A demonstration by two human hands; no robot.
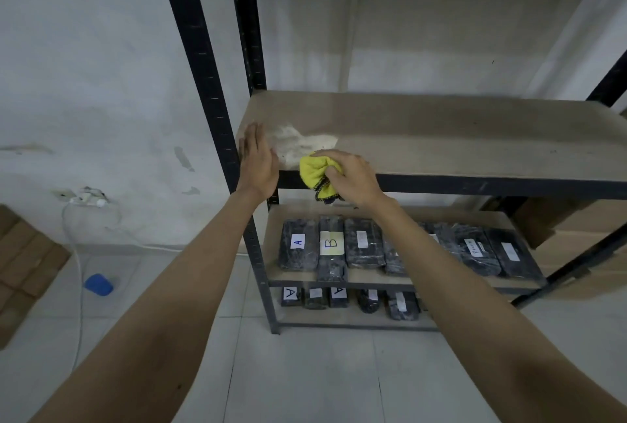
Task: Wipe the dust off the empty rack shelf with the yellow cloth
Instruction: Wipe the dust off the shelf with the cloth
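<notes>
right hand (353, 178) grips bunched yellow cloth (314, 171); left hand (258, 161) flat, holding nothing; sweep the dust pile (302, 142) off the shelf (441, 137) front edge

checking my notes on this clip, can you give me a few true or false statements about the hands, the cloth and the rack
1. The right hand grips the yellow cloth at the front edge of the empty shelf. True.
2. The left hand holds a spray bottle. False: it holds nothing; its fingers are straight, by the shelf's left front corner.
3. A pale dust patch lies on the shelf between the two hands. True.
4. The shelf below is bare. False: black wrapped packs lie on it, some labelled A and B.
5. A blue object lies on the floor left of the rack. True.
6. The cloth is spread flat. False: it is bunched up in the hand.
</notes>
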